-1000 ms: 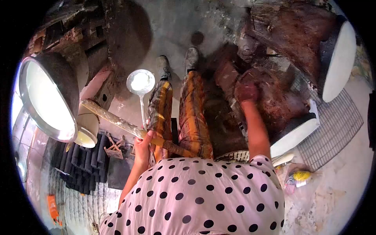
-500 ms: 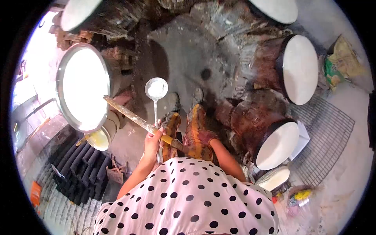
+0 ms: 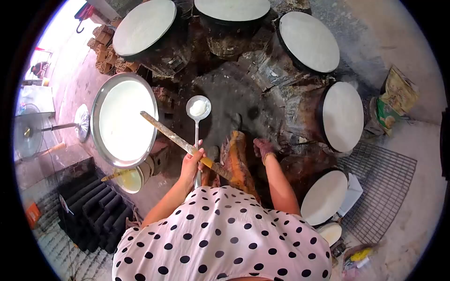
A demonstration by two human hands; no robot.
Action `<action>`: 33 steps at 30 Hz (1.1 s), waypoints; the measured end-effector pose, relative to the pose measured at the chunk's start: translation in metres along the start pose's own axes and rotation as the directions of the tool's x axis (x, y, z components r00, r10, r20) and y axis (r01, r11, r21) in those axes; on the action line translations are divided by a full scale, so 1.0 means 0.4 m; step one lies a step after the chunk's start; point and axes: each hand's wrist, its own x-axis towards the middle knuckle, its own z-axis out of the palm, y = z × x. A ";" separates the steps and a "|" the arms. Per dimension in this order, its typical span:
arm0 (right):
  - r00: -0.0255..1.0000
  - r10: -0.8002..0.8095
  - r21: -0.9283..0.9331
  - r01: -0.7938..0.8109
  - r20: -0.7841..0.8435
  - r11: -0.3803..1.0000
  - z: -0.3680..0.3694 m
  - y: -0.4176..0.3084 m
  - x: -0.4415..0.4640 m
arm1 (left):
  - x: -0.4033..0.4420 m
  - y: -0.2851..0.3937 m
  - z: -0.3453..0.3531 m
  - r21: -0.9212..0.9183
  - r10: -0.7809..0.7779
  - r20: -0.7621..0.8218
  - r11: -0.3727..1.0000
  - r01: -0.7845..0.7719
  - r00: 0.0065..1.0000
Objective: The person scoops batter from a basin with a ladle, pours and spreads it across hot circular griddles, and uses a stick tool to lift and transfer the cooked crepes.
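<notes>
Head view: apparent ladling.
Left hand (image 3: 191, 165) clamps round silvery metal ladle (image 3: 197, 129), long brown wooden stick (image 3: 169, 135); right hand (image 3: 264, 149) unclear; moving likely demands levelness.

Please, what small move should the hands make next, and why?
Perhaps the right hand should take the wooden stick: the left hand grips both it and the ladle, which carries white stuff, while nothing shows in the right.

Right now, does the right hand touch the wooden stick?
Apart: the head view shows a trouser leg between the right hand and wooden stick.
</notes>
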 end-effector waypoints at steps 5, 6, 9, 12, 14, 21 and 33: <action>0.975 0.036 0.010 -0.035 -0.219 0.999 -0.006 -0.275 0.315 | 0.073 0.089 0.081 0.085 -0.018 -0.068 0.996 0.024 0.998; 0.958 0.073 0.081 -0.052 -0.277 0.995 0.001 -0.329 0.389 | 0.090 0.109 0.099 0.079 -0.022 -0.095 0.996 0.030 0.995; 0.926 0.202 0.265 -0.117 -0.320 0.957 0.010 -0.441 0.618 | 0.144 0.156 0.143 0.071 -0.004 -0.162 0.997 0.016 0.987; 0.892 0.346 0.398 -0.215 -0.292 0.892 0.004 -0.515 0.799 | 0.188 0.206 0.203 0.001 -0.027 -0.230 1.000 0.028 0.973; 0.880 0.386 0.459 -0.231 -0.278 0.858 -0.001 -0.536 0.873 | 0.226 0.230 0.231 -0.043 -0.054 -0.264 0.998 0.044 0.963; 0.934 0.276 0.605 -0.088 -0.225 0.791 -0.079 -0.357 1.106 | 0.307 0.272 0.283 -0.084 -0.122 -0.341 0.992 0.099 0.932; 0.866 -0.417 -0.237 0.359 -0.276 0.903 -0.262 0.021 1.475 | 0.358 0.348 0.321 -0.121 -0.142 -0.369 0.987 0.103 0.919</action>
